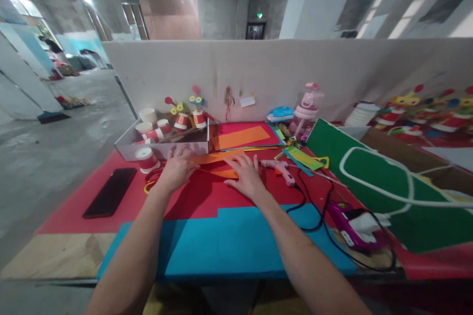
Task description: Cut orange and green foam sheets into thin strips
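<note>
An orange paper strip is stretched between my two hands above the red table cover. My left hand is closed, its thumb and fingers pinching the strip's left end. Over the right end lies my right hand, fingers spread and touching the paper. A second orange flap shows just below the strip; whether the two are joined I cannot tell. Scissors with red and yellow handles lie partly hidden beside my left wrist. Right of my right hand rests a pink glue gun.
Paper cups and cup figures stand in a white box at the back left. A red-and-white cup and black phone sit nearer. Blue paper covers the front. Cables trail from a purple power strip beside a green board.
</note>
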{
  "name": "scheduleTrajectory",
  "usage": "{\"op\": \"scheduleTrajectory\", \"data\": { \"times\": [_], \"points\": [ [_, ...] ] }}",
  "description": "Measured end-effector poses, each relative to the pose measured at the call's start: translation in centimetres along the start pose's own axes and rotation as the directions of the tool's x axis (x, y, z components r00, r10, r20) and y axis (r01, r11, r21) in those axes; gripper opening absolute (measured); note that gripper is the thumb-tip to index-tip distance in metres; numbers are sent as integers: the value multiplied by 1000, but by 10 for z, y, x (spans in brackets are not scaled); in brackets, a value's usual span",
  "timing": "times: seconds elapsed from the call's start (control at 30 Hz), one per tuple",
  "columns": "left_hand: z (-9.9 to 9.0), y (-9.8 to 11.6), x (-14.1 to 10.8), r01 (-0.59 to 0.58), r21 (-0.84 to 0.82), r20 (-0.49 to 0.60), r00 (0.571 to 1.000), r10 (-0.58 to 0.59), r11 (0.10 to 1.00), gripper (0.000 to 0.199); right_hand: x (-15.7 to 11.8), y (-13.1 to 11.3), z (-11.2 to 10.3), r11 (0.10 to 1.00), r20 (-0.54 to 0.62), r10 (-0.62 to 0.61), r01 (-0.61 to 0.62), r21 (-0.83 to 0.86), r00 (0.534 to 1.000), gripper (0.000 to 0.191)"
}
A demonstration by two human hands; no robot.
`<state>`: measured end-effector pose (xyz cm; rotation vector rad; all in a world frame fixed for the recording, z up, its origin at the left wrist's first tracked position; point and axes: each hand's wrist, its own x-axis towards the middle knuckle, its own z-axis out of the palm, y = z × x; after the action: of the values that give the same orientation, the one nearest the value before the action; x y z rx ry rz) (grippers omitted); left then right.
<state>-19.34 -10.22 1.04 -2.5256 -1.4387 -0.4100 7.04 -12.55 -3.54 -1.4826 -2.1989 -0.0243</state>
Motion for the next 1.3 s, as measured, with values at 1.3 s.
{"op": "scheduleTrajectory", "data": {
  "times": [1.3],
  "points": [
    [18, 29, -27, 96, -242, 315, 949, -16, 965, 30, -9, 8, -11, 979, 283, -78, 20, 203, 956, 18]
  ]
}}
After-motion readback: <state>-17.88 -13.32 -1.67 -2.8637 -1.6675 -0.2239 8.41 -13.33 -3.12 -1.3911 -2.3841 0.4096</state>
